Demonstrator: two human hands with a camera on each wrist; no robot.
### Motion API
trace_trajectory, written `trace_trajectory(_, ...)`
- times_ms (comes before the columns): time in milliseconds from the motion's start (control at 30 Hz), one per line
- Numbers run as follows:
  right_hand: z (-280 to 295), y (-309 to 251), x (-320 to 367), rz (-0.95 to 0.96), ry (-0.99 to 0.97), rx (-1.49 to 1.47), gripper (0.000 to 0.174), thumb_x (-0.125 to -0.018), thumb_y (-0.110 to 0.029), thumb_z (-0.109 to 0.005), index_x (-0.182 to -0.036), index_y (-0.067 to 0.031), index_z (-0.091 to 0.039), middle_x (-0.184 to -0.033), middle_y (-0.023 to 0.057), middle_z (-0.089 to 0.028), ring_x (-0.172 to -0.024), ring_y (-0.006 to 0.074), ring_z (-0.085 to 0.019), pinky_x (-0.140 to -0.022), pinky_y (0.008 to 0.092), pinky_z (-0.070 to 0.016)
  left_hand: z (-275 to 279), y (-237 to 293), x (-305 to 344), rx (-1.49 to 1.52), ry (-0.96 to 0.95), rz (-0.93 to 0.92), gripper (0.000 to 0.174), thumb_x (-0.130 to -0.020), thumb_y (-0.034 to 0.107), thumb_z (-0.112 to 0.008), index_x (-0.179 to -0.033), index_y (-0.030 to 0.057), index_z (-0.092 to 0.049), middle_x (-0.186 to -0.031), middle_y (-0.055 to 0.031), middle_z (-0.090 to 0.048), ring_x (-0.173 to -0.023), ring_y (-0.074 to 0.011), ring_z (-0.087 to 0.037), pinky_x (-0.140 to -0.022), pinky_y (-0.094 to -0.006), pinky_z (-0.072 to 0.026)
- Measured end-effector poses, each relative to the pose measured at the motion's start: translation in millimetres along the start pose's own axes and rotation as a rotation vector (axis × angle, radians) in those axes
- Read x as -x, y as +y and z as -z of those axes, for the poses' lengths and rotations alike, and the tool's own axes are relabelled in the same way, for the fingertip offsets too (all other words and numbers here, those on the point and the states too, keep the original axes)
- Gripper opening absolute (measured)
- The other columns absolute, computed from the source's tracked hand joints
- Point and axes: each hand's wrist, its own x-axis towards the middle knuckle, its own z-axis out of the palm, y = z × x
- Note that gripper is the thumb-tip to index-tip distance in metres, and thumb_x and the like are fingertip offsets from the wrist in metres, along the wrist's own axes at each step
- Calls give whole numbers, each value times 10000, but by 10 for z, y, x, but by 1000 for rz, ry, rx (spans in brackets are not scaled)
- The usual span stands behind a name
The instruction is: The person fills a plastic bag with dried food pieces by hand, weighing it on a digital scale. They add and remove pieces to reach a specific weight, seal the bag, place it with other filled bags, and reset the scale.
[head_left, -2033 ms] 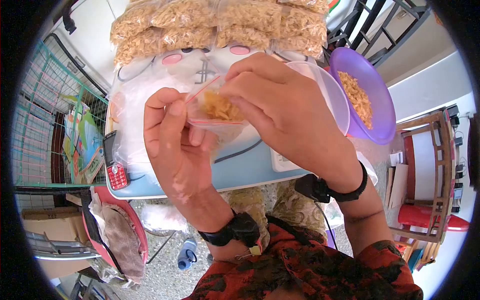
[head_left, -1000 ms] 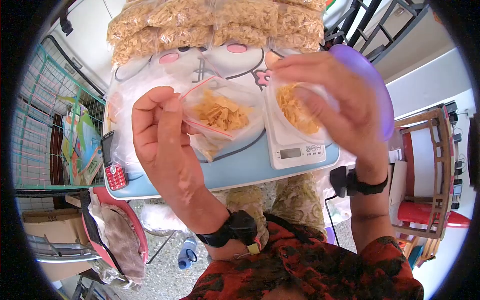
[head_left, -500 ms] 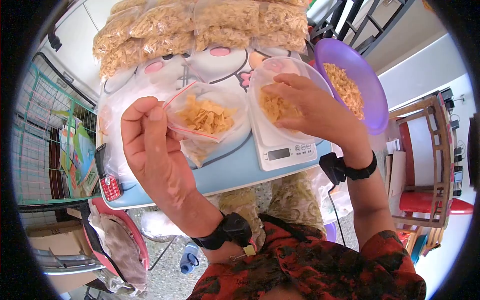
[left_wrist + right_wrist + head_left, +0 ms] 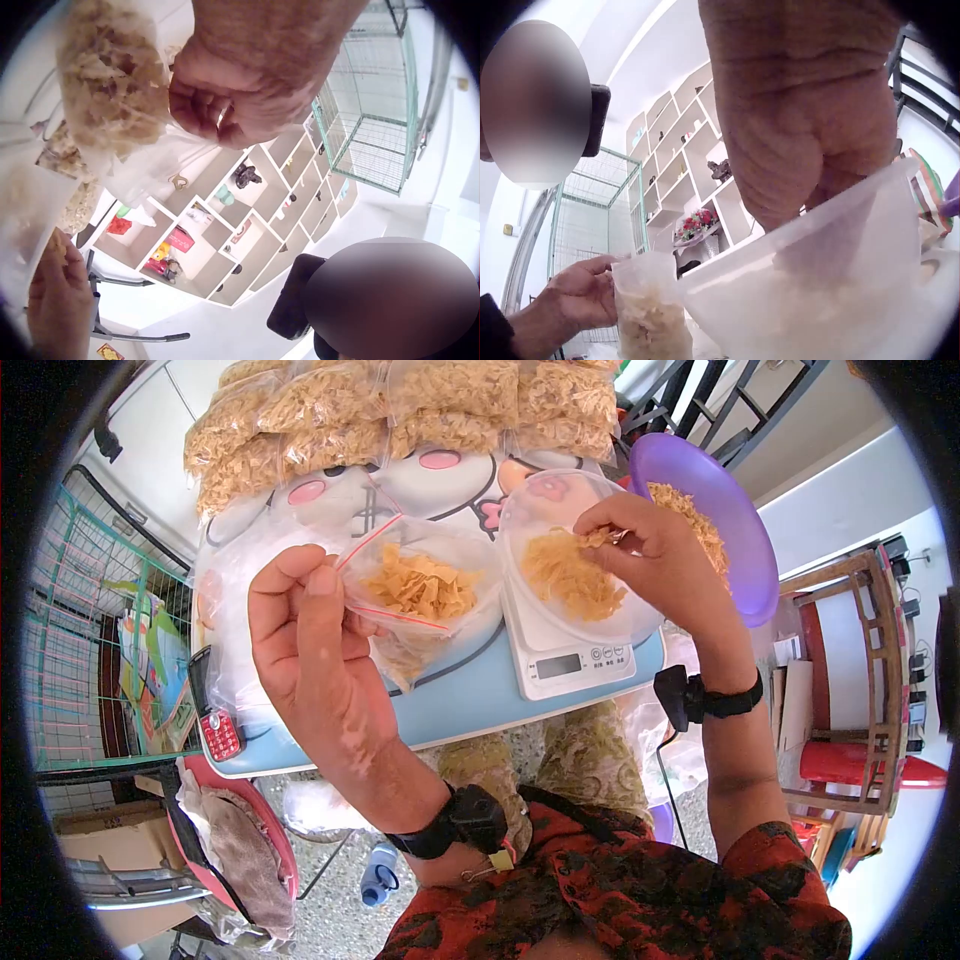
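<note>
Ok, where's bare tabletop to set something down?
Widest: the near blue strip, between left hand and scale. Smaller: printed patch between filled bags and open bag. Crowded: far edge; left side, clear bags and phone; right, scale under bowl.

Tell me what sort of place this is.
Probably a room in a home used for packing dried food: filled bags stacked on a cartoon-print table, a small kitchen scale under a tub, and a shelf of ornaments behind.
</note>
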Motion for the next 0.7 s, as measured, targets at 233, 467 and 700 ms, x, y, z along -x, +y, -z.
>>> trace_trajectory(233, 75, 8, -24, -279, -63, -468, 160, -889, -75, -680, -1032, -10, -653, -964, 18, -636, -850, 79, -603, -707, 226, -536, -2, -10, 5, -12, 5, 31, 147, -918, 54, -628, -1058, 14, -608, -871, -15, -603, -655, -53, -503, -562, -183, -418)
trace_trajectory(467, 79, 143, -8, -327, 33, -943, 231, -913, -95, -653, -1124, -7, -622, -1038, 66, -660, -886, 143, -651, -770, 277, -571, 5, -29, -2, 3, 13, 56, 149, -919, 66, -633, -1057, 16, -609, -849, -10, -590, -638, -63, -493, -559, -198, -425)
trace_trajectory(700, 121, -85, -54, -296, 78, -1085, 236, -920, -70, -633, -1143, -1, -605, -1079, 81, -663, -924, 170, -669, -788, 284, -591, 14, -1, 4, -3, -2, 90, 157, -921, 87, -638, -1056, 17, -603, -808, -11, -572, -632, -73, -491, -562, -214, -433)
